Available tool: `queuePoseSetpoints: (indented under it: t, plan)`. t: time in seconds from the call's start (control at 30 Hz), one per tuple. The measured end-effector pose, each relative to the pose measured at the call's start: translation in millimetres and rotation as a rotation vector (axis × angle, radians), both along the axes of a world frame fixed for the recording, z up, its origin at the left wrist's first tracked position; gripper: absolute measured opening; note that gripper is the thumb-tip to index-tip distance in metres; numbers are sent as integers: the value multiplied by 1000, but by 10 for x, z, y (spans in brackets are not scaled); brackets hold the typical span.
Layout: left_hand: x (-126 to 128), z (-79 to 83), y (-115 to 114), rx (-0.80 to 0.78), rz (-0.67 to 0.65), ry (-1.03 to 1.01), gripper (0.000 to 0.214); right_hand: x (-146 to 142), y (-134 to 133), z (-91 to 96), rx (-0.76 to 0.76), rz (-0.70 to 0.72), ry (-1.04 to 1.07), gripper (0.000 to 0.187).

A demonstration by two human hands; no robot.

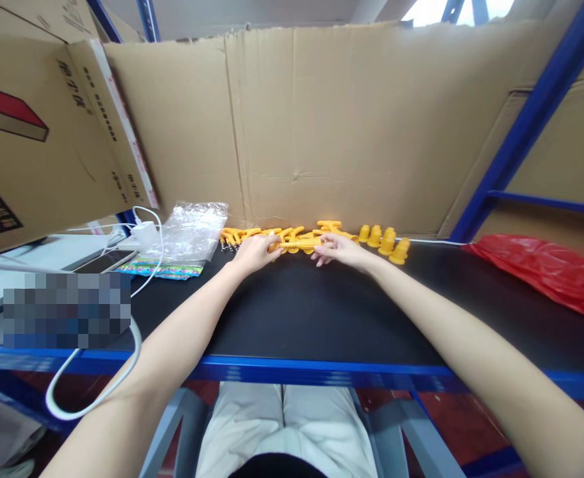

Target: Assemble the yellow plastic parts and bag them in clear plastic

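Note:
My left hand (256, 253) is closed, its thumb and fingers pinching one end of a slim yellow plastic piece (296, 245). At the other end of that piece, my right hand (340, 251) has its thumb and forefinger closed on it, while its lower fingers hang loosely curled. Just behind both hands lies a row of branched yellow plastic parts (329, 224), partly hidden by them. More such parts with small metal clips (229, 247) lie left of my left hand. Several yellow cup-shaped pieces (386, 241) stand to the right of my right hand.
A clear plastic bag (192, 229) and a colourful packet (182, 270) lie at left, near a white charger (144, 234) with cables. Red plastic (545, 269) lies at right. Cardboard (346, 126) walls the back; a blue rail (322, 370) edges the black tabletop (322, 318).

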State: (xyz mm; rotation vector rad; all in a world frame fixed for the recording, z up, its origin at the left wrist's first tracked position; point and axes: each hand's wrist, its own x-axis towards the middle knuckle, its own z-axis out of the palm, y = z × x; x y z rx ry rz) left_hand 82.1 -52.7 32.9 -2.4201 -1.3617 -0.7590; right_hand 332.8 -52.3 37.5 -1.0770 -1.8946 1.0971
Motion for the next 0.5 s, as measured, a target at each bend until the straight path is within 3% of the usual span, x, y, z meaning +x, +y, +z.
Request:
queuePoseSetpoints:
  t: [0.27,0.43,0.5]
  plan:
    - [14,4,-1,28,-18,1,28,-71,-18,14,-102,-109,-99,63]
    - [-16,-12,25,4,2,4,31,11,7,-10,-65,-49,-98,45]
    - [-24,-15,35,-3,6,5,31,24,24,-31,-26,-29,-66,52]
